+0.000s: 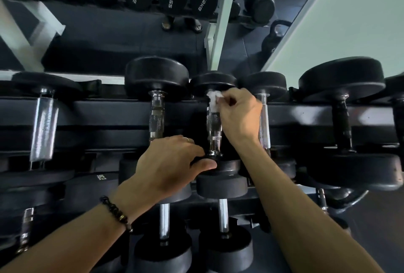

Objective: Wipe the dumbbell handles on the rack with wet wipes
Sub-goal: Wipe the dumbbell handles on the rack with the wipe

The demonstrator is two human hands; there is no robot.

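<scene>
Right-hand fingers [227,103] pinch a white wet wipe [213,98], pressing it against the far end of a chrome dumbbell handle [214,128], just under the black far head [213,82]. The right hand [239,117] sits beside that handle. Down at the near end, the left hand [172,163] curls over the near head [220,165], thumb along its rim, fingers wrapped on top. A beaded bracelet [117,213] circles the left wrist. This dumbbell lies on the rack [98,119] between neighbouring dumbbells, with a mirror [109,32] behind.
</scene>
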